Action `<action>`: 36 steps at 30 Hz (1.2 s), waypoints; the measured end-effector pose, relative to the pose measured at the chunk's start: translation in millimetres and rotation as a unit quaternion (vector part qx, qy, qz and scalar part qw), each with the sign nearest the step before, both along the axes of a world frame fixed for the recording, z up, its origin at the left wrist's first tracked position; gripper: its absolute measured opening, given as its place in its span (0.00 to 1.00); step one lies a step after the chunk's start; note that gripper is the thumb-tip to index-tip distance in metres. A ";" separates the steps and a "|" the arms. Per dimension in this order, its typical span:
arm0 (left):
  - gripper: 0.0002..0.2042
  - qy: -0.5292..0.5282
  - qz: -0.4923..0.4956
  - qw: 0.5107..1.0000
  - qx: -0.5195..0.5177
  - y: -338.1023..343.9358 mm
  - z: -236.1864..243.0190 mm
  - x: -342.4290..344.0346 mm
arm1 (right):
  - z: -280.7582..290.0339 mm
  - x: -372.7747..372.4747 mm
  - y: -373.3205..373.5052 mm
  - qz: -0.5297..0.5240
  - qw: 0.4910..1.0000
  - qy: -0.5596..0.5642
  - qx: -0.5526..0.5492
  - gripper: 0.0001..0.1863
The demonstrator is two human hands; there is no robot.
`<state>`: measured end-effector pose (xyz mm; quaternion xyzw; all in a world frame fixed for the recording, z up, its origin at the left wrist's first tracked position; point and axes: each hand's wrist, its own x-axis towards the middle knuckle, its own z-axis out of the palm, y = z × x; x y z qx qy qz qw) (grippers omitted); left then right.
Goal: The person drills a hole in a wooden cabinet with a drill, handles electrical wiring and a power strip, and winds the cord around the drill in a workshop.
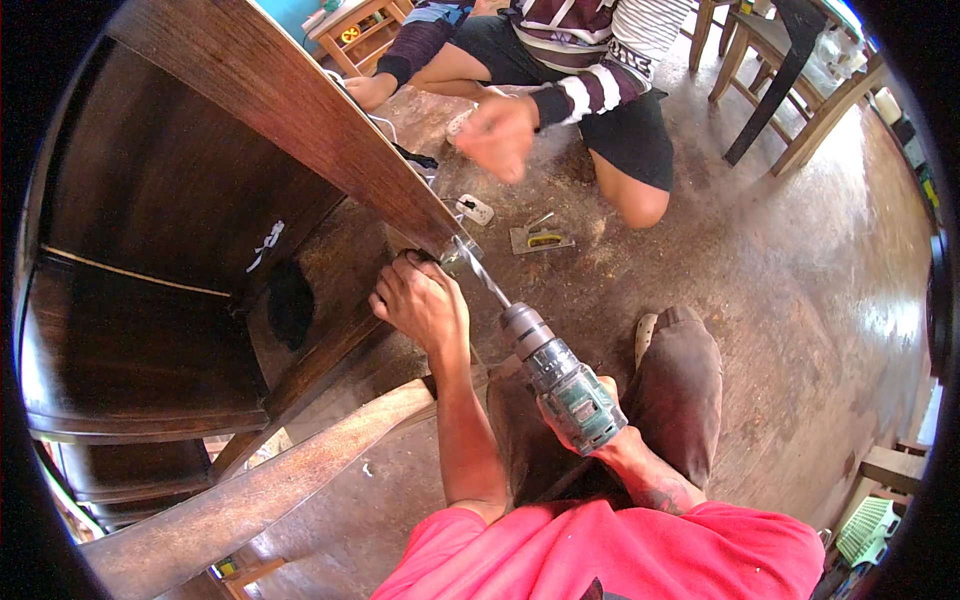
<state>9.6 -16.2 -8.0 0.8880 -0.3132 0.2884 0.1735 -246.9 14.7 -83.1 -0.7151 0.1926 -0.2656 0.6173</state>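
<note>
My right hand (618, 440) is wrapped round the grip of a green and black cordless drill (575, 395). A long metal drill bit (487, 275) runs from its chuck to the end of a dark brown wooden board (340, 140). The bit's tip meets or overlaps that end; how deep it sits, I cannot tell. Close beside the tip, my left hand (425, 305) is closed on the underside of the board's end, with its fingertips partly hidden. The board belongs to, or lies along, a dark wooden cabinet (140, 340) on the left.
Opposite me a person sits on the floor, one hand (500, 135) blurred. Between us lie a yellow-handled tool (543, 240) and a white power socket (475, 209). A curved wooden piece (270, 480) crosses the lower left. A wooden stool (800, 90) stands far right, a green basket (868, 530) near right.
</note>
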 end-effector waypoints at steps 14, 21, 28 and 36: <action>0.13 0.034 0.005 0.999 0.009 -0.3 6.0 -3.1 | -26.1 -4.6 1.0 0.061 0.993 0.071 0.072 0.29; 0.10 0.041 0.005 0.999 0.018 -0.3 2.6 -2.0 | 18.1 4.7 -4.6 -0.060 0.996 -0.059 -0.017 0.13; 0.10 0.029 0.002 0.999 0.021 1.3 0.0 1.3 | 32.6 5.5 -5.2 -0.056 0.994 -0.049 0.083 0.09; 0.11 0.035 -0.004 0.999 0.011 1.0 2.4 -1.6 | 20.1 4.4 -6.8 -0.050 0.994 -0.068 -0.068 0.17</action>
